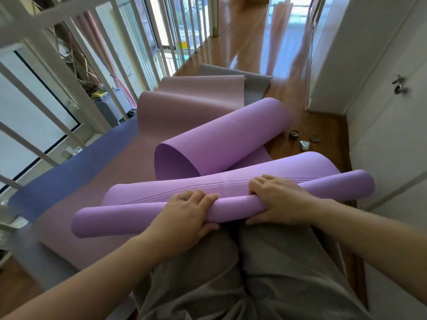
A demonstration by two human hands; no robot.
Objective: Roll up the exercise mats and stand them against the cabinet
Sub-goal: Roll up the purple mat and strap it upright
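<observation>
Leftmost, a blue mat [69,162] lies on the floor partly under a pink mat [184,107], a grey mat [254,84] beyond; the fourth, a purple mat [219,139], is part-rolled at the person's knees, left hand [189,211] and right hand [275,199] both curled round its roll; three small objects [305,140] lie by the white cabinet [381,112]

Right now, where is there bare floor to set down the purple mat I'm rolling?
Bare wooden floor lies between the half-rolled purple foam mat and the white cabinet, though a small round tin and a white tube sit there. More floor is open past the grey mat. Left is crowded: pink mat, blue mat, white railing.
</observation>
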